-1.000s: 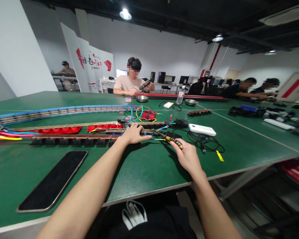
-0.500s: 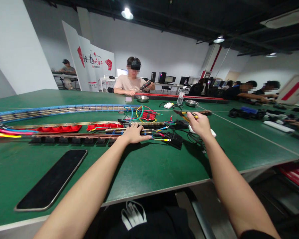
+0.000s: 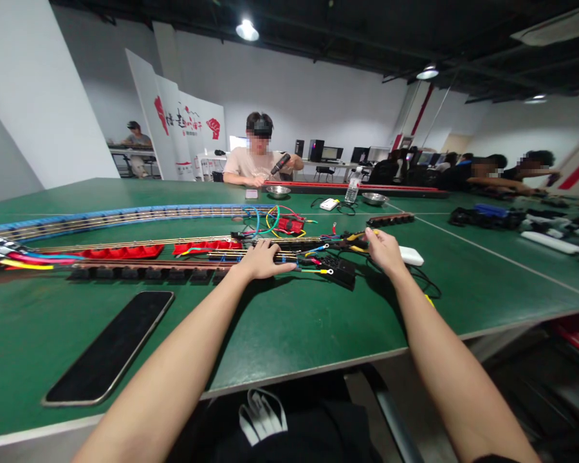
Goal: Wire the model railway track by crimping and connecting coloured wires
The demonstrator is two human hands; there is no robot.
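My left hand (image 3: 260,260) lies over a blue strip with copper rails (image 3: 224,256), thumb on the near side and fingers across the far side. Wires with ring terminals (image 3: 329,272) stick out to the right of this hand, by a black end block (image 3: 338,271). In my right hand (image 3: 385,251) is a pair of pliers with yellow handles (image 3: 372,232), its jaws pointing left, low at dark parts beyond the block. Whether the jaws touch anything I cannot tell. Closest to me is a black strip with copper rails (image 3: 145,270).
A phone (image 3: 110,347) lies at the near left. Red holders (image 3: 125,251) and a long blue curved rail (image 3: 101,220) stretch behind. A white adapter (image 3: 412,256) is right of my right hand. Metal bowls (image 3: 278,191), a bottle (image 3: 353,186) and a person holding a tool sit across the table.
My right hand has lowered the pliers towards the dark parts at the rail ends. My left hand stays on the strip. The view has shifted slightly.
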